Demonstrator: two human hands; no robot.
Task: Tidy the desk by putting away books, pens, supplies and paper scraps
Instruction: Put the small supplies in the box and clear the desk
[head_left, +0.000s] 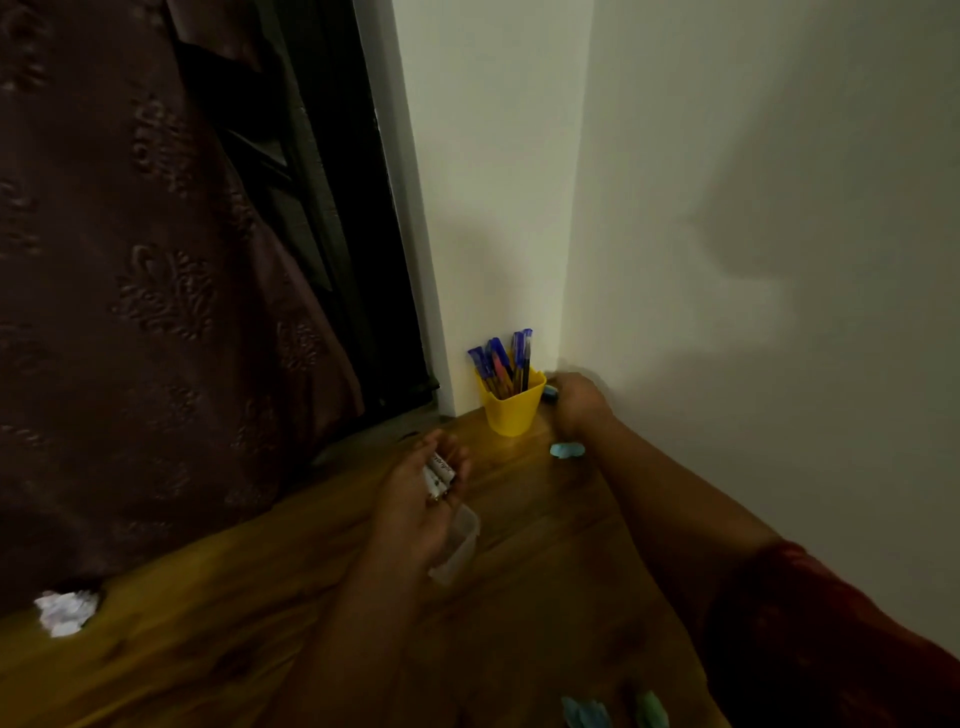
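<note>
Varnished wooden desk (260, 649) is showing a glossy grain, bearing a smooth yellow plastic cup (511, 408) and crumpled white paper (66, 613). Embossed brown cloth curtain (130, 286) is hanging beside a matt painted wall (753, 208).

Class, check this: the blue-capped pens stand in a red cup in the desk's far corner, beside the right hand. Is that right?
Not quite. The cup is yellow, not red, as the head view shows. The pens do stand in it in the far corner, beside the right hand.
</note>
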